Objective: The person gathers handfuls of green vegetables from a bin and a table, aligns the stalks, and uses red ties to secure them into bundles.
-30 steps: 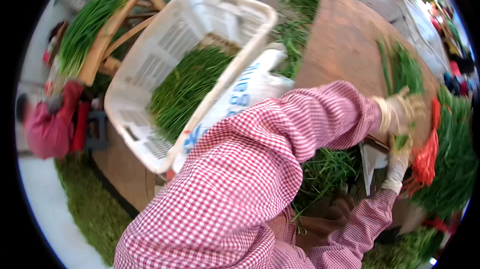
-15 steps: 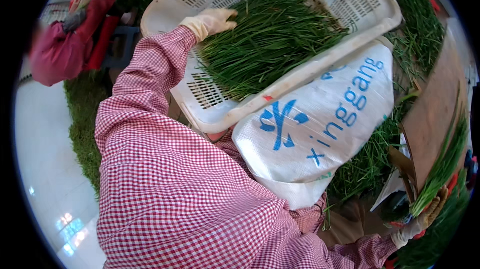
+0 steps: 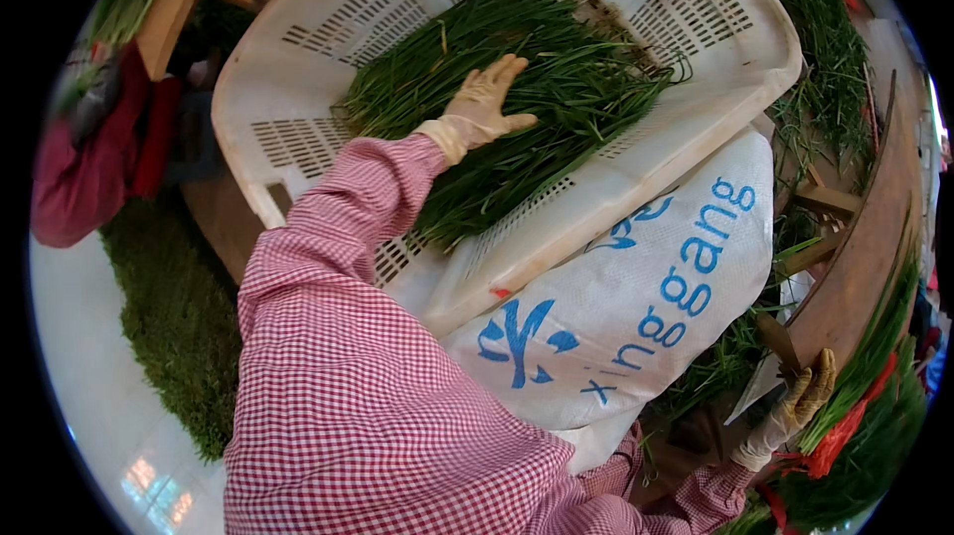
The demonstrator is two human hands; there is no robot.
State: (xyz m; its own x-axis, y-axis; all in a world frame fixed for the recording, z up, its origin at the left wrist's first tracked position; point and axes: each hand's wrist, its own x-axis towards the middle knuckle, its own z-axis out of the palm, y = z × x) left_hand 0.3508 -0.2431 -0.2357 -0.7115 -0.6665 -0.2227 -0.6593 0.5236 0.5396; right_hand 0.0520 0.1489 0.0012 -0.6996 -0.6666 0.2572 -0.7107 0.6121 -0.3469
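Observation:
My left hand (image 3: 482, 108), in a pale glove, rests with spread fingers on a heap of long green leaves, which look like garlic chives (image 3: 537, 78). The leaves lie in a white slotted plastic basket (image 3: 616, 212) in front of me. At the lower right my right hand (image 3: 801, 399), gloved with yellowish fingertips, has its fingers stretched out beside a wooden board (image 3: 845, 306). Just past it are a bundle of green leaves (image 3: 874, 336) and some red strap-like material (image 3: 845, 441). I see nothing held in either hand.
A white woven sack (image 3: 636, 316) with blue print covers my lap against the basket. Loose greens (image 3: 815, 48) are piled at the right. Another person's dark red sleeve (image 3: 84, 167) shows at the left, beyond a green mat-like patch (image 3: 174, 326) on the floor.
My left hand has moved right from the leaves' left edge onto the middle of the heap, fingers now spread. My right hand stays by the board. The view has shifted.

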